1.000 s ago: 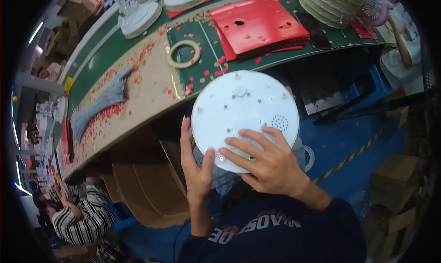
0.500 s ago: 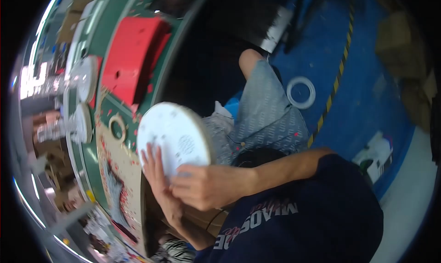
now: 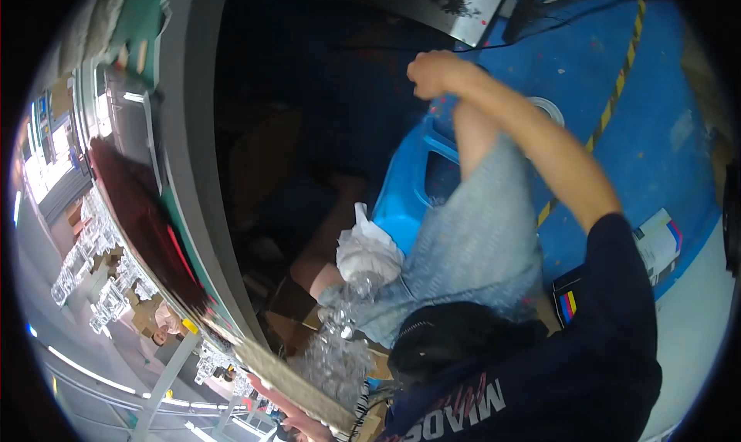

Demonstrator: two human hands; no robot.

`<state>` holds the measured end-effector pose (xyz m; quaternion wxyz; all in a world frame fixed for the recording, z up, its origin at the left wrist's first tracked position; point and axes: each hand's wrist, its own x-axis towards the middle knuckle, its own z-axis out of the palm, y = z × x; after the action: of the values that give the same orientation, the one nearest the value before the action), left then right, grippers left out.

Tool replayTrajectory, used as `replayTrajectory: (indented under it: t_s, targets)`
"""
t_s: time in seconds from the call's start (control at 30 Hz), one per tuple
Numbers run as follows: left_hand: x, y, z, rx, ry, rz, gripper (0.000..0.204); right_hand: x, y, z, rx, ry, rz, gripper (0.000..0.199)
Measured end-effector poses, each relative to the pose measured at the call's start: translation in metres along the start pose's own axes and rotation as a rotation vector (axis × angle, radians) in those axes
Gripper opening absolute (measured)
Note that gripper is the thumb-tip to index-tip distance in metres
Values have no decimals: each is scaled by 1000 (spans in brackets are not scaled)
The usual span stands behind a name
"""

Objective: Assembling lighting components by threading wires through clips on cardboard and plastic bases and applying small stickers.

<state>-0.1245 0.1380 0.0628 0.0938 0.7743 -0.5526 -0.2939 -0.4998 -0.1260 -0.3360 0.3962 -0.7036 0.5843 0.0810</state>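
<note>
Blue floor (image 3: 664,180) fills the upper right. At upper centre, the right hand (image 3: 434,73) curls, grip unclear; left hand and progress don't show.

Counting around one blue plastic stool (image 3: 397,183): one right hand (image 3: 438,73) above it, one white ring (image 3: 553,109) to its right, one yellow-and-black floor stripe (image 3: 615,96) farther right, two printed packages (image 3: 656,247) to its lower right, one crumpled white bag (image 3: 369,253) below; clear ornaments (image 3: 108,307) far left, too blurred to count.
</note>
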Motion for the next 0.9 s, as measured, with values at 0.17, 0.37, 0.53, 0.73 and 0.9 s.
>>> replayTrajectory:
  t_s: [0.17, 0.37, 0.53, 0.73, 0.9]
  targets:
    - [65, 22, 30, 765, -848, -294, 72, 177, 110, 52, 101, -292, 304, 43]
    - [163, 66, 22, 959, -629, -283, 73, 226, 75, 156, 344, 284, 330, 39]
    - [254, 70, 52, 1053, -440, -150, 73, 260, 82, 241, 148, 312, 523, 50]
    - [257, 93, 16, 1155, -312, -215, 73, 279, 82, 245, 92, 190, 489, 47]
    - [248, 92, 13, 1104, -250, -228, 74, 292, 64, 283, 11, 200, 420, 46]
